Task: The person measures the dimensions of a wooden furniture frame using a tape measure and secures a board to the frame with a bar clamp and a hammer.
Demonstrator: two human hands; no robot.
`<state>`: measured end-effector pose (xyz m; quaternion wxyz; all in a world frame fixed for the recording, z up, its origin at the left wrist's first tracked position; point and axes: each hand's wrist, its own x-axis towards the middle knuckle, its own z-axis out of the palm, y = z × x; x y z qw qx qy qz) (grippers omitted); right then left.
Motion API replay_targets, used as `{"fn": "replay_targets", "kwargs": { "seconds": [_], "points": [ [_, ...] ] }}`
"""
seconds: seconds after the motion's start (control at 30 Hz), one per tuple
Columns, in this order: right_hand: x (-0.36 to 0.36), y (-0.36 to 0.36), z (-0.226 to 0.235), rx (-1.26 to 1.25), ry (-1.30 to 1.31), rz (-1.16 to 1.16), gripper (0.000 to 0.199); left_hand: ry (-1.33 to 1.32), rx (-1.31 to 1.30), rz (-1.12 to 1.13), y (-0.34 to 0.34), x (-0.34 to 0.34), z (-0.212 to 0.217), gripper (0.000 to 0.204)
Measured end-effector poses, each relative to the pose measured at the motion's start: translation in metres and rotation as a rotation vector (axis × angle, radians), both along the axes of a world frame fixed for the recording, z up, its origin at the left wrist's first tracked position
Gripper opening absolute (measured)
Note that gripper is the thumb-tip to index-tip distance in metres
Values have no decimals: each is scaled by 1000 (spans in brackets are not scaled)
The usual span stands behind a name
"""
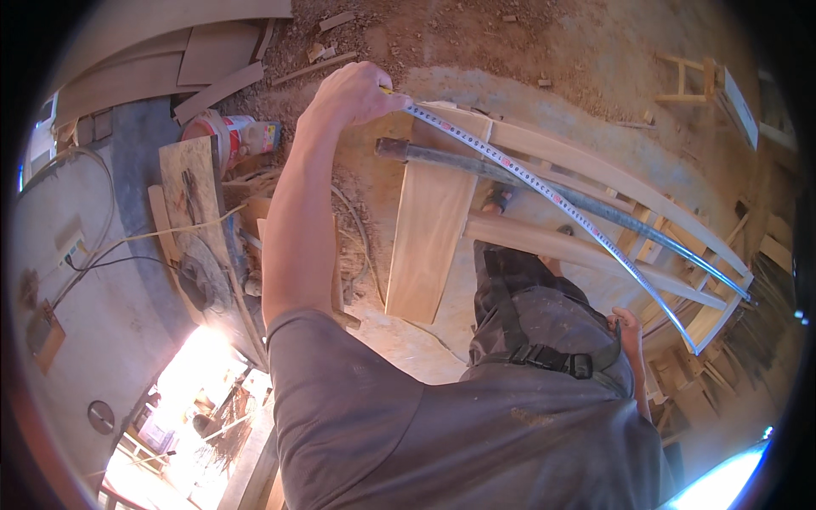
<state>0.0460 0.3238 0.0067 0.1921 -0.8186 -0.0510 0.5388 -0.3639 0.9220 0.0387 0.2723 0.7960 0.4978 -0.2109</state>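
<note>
My left hand [361, 95] reaches out at the upper middle, its fingers closed around a tape measure. Only a bit of the yellow case shows between them. From there the white tape blade [544, 187], marked in black and red, runs diagonally down to the right over a long wooden frame [595, 255] with a wide board at its near-left end. The blade's far tip lies by the frame's right end. Under the blade a metal bar clamp [612, 208] spans the frame lengthwise. My right hand [626, 327] is beside my waist with curled fingers; what they hold, if anything, is hidden.
A wooden stool [705, 89] lies at the upper right. Left of my arm stand a rough board [191, 183] and a red and white bucket [225, 140]. Cords [127, 238] run along the left wall. Wood scraps [314, 68] and sawdust cover the ground beyond.
</note>
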Motion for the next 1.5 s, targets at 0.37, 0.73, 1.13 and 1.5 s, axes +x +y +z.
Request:
{"fn": "replay_targets", "kwargs": {
  "seconds": [0.37, 0.73, 1.13, 1.5],
  "points": [
    [28, -6, -6, 436, 273, -1068, 47, -31, -14, -98, 9, 12, -4, 45],
    [141, -28, -25, 719, 120, -1374, 30, -189, -72, -88, -95, 36, 52, 41],
    [-25, 189, 63, 848, 214, -249, 17, -677, -520, 437, -371, 186, 16, 55],
    [-16, 128, 30, 451, 268, 892, 21, -1297, -228, 1683, -465, 43, -27, 24]
  ]
}}
